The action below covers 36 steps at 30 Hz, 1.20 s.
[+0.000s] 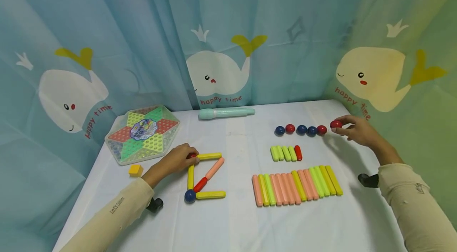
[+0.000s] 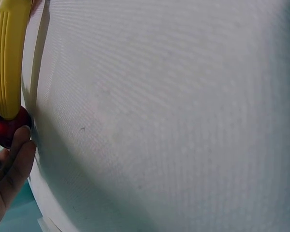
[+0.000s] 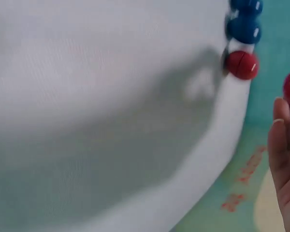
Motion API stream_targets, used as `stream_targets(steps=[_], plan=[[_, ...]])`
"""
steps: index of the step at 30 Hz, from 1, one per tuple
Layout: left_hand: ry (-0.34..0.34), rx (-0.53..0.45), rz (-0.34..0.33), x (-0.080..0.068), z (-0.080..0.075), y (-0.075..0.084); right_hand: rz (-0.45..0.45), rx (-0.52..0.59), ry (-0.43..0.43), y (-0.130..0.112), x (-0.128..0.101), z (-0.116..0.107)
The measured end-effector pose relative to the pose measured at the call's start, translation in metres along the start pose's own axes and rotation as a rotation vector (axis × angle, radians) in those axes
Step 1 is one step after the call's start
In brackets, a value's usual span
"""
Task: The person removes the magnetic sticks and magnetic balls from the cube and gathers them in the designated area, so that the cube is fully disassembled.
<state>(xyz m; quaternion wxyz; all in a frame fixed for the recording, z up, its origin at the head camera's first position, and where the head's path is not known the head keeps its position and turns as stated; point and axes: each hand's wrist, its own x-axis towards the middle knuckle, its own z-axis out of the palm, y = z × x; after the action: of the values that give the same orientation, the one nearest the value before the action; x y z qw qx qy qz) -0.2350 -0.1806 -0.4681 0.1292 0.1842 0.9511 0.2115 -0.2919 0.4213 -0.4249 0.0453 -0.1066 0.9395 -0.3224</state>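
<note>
Nearest the camera, a row of long sticks (image 1: pixel 297 184) was laid flat on the white table (image 1: pixel 235 220), between the two hands and apart from both. The left hand (image 1: pixel 175 160) was curled over a red ball (image 2: pixel 8 126), its fingertips (image 2: pixel 20 145) touching it where a yellow stick (image 2: pixel 8 53) met it. Farther off, another red ball (image 1: pixel 336 124) was pinched by the right hand (image 1: pixel 357 129), just beyond a line of red and blue balls (image 1: pixel 301 129).

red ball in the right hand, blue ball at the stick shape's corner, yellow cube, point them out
red ball (image 1: pixel 336 124), head view, its top
blue ball (image 1: pixel 190 196), head view, its middle
yellow cube (image 1: pixel 135 170), head view, top face
</note>
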Motion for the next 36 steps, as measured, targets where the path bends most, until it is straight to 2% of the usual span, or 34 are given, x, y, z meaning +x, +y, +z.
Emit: stream_targets(steps=[4, 9, 17, 22, 30, 33, 36], plan=[[0.003, -0.006, 0.001, 0.001, 0.0, -0.001, 0.066, -0.061, -0.07, 0.022, 0.012, -0.004], [0.004, -0.014, -0.002, 0.001, 0.0, -0.001, 0.105, -0.097, -0.154, 0.036, 0.027, -0.002], [-0.006, -0.02, -0.011, 0.001, 0.003, 0.001, 0.178, -0.086, -0.243, 0.041, 0.031, 0.004], [-0.007, -0.019, -0.02, 0.0, 0.004, 0.0, 0.212, -0.074, -0.268, 0.037, 0.03, 0.004], [-0.012, -0.009, -0.024, 0.001, 0.004, 0.0, 0.198, -0.059, -0.226, 0.031, 0.015, 0.001], [-0.008, -0.009, -0.024, 0.001, 0.002, 0.0, 0.179, -0.092, -0.164, 0.026, 0.007, -0.001], [-0.002, -0.006, -0.019, 0.002, 0.001, 0.0, 0.165, -0.145, -0.077, 0.01, 0.001, -0.003]])
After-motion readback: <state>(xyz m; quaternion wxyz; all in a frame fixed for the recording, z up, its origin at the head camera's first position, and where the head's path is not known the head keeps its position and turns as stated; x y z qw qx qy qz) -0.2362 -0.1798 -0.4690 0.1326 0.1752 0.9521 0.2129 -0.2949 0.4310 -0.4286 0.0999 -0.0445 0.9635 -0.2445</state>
